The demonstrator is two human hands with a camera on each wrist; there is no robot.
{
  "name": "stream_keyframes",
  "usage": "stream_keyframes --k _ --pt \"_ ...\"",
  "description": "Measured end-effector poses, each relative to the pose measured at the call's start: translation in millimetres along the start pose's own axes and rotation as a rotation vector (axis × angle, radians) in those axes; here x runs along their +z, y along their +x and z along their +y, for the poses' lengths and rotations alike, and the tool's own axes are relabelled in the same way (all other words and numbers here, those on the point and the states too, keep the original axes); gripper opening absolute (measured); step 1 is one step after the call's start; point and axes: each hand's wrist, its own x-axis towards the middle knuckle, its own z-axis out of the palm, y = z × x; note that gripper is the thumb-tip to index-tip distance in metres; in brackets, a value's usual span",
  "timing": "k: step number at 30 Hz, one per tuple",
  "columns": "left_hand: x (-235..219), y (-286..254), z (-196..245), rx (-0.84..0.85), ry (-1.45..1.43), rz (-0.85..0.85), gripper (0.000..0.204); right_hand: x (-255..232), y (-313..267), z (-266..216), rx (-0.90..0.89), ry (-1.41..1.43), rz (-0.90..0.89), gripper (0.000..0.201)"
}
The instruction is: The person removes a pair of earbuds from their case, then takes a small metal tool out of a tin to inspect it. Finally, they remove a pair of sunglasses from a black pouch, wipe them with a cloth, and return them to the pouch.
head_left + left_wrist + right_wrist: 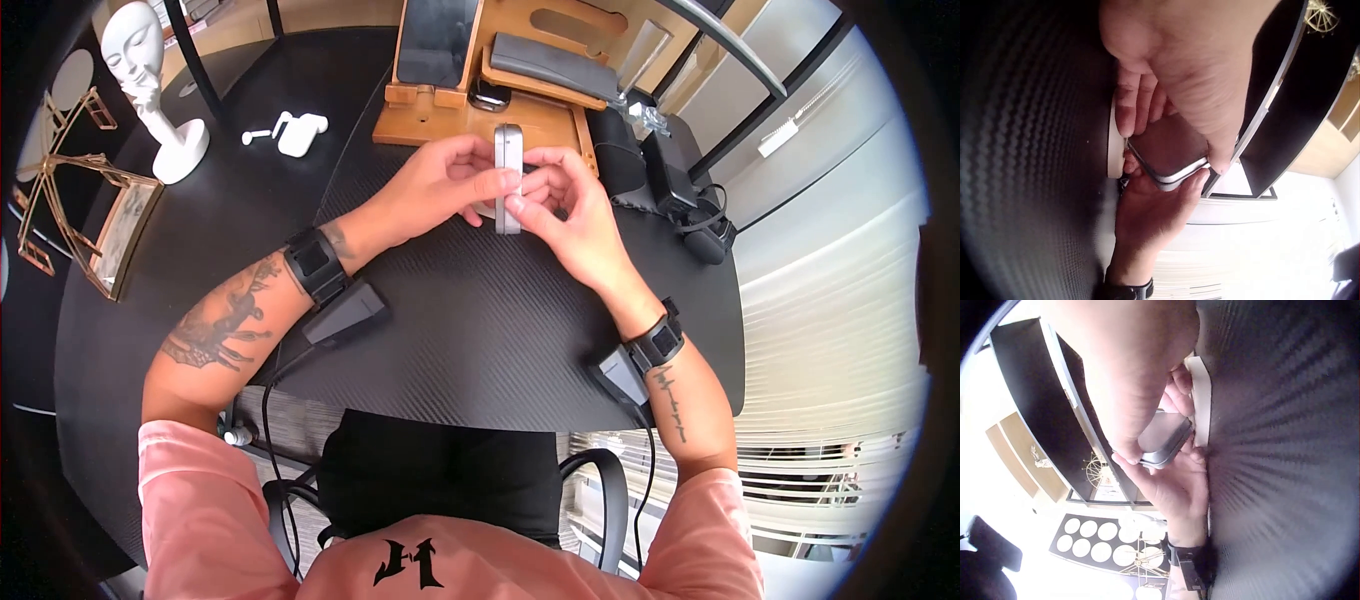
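Both hands hold a slim silver-grey case with rounded corners, turned on edge so that a seam shows along its narrow side. The left hand grips it from the left, thumb on the near part of the case. From the other side, the right hand pinches it between thumb and curled fingers. One broad dark face of the case shows in the left wrist view; a greyish face of the case shows in the right wrist view. A pale flat piece lies on the table beneath the hands.
A wooden stand with a phone is behind the hands. White earbuds and their case, a white face sculpture and a gold-framed ornament stand left. Dark items line the right of the black table.
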Motion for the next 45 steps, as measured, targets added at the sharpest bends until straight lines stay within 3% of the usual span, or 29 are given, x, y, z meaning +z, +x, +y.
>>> stream_keyframes --k 5,16,35,36,38,41,45 --pt "3 0 1 -0.002 0.0 -0.024 0.042 -4 0 -3 0.105 0.179 -0.069 0.057" --pt "5 -3 6 -0.037 -0.054 0.025 0.05 -10 2 0 0.163 0.298 -0.082 0.049" --pt "3 0 -2 -0.028 -0.044 0.027 0.045 -5 2 3 0.081 0.256 -0.049 0.051" --pt "4 0 -1 -0.03 -0.041 0.012 0.046 -6 1 2 0.083 0.144 -0.041 0.052" --pt "5 0 -1 -0.014 -0.039 -0.018 0.051 -4 -2 -6 0.118 -0.041 -0.018 0.053" --pt "4 0 0 0.002 -0.029 -0.022 0.051 2 -5 -21 0.22 0.03 0.009 0.053" --pt "4 0 -1 -0.025 -0.023 -0.007 0.052 3 -6 -18 0.223 0.103 0.04 0.054"
